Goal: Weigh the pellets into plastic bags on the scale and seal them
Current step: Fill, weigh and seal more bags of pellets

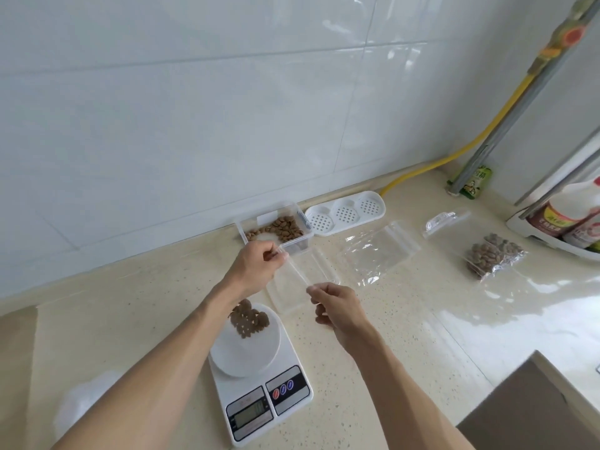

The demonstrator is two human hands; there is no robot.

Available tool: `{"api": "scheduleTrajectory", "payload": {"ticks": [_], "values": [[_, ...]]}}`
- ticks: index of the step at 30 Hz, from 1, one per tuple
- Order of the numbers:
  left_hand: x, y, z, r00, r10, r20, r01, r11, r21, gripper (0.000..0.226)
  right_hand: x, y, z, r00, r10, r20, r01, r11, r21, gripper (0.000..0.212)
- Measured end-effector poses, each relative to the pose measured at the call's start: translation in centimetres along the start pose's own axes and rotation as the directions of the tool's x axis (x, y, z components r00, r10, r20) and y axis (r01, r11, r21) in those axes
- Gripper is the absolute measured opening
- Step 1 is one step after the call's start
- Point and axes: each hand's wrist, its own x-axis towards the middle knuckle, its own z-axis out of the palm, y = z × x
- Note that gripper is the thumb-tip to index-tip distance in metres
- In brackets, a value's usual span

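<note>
Head view: left hand (256, 267) and right hand (337, 306) pinch the bag (292, 287).

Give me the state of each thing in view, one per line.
Held bag: empty, pinched by both hands.
Left hand: pinching bag's top.
Right hand: pinching bag's top.
Scale: on, pellets piled on platform.
Container: open, partly filled.
Filled bag: holds pellets, lying flat.
Spare bag: empty, flat.

Bright, even light; glare is seen on the glossy white wall tiles (194, 108); edges are bowed by wide-angle distortion.
</note>
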Motion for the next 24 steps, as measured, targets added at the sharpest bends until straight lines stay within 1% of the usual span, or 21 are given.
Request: {"api": "scheduleTrajectory", "payload": {"ticks": [2,5,8,11,16,19,21,24], "values": [[-0.8,1.9,-1.0,0.999,0.026,-0.037,-0.028,0.998,-0.061,0.034,-0.8,-1.4,0.3,0.999,-0.047,0.024,0.046,0.998,0.046,0.016],[-2.0,4.0,-2.2,0.995,0.049,-0.092,-0.060,0.990,-0.125,0.027,-2.2,-3.5,0.4,0.989,-0.139,0.048,0.130,0.978,0.162,0.015],[-2.9,5.5,-3.1,0.990,0.063,-0.127,-0.090,0.972,-0.219,0.023,-3.7,-5.5,0.2,0.971,-0.239,0.028,0.230,0.955,0.187,0.022],[-3.6,6.8,-3.5,0.983,0.079,-0.164,-0.120,0.959,-0.257,0.021,-4.9,-6.9,0.0,0.951,-0.308,-0.030,0.309,0.940,0.146,0.029],[-4.8,8.0,-3.6,0.976,0.087,-0.199,-0.143,0.946,-0.290,0.021,-6.7,-8.6,-0.4,0.909,-0.397,-0.130,0.403,0.915,0.028,0.024],[-5.6,8.8,-3.8,0.979,0.112,-0.172,-0.165,0.928,-0.333,0.020,-7.3,-9.1,-0.7,0.880,-0.438,-0.185,0.435,0.898,-0.059,0.022],[-6.1,9.4,-4.1,0.983,0.137,-0.122,-0.174,0.911,-0.375,0.019,-7.7,-9.4,-1.0,0.872,-0.451,-0.190,0.444,0.892,-0.080,0.021],[-6.7,9.8,-4.4,0.982,0.161,-0.094,-0.185,0.904,-0.385,0.017,-8.3,-10.0,-1.1,0.858,-0.494,-0.142,0.478,0.868,-0.135,0.020]]}}
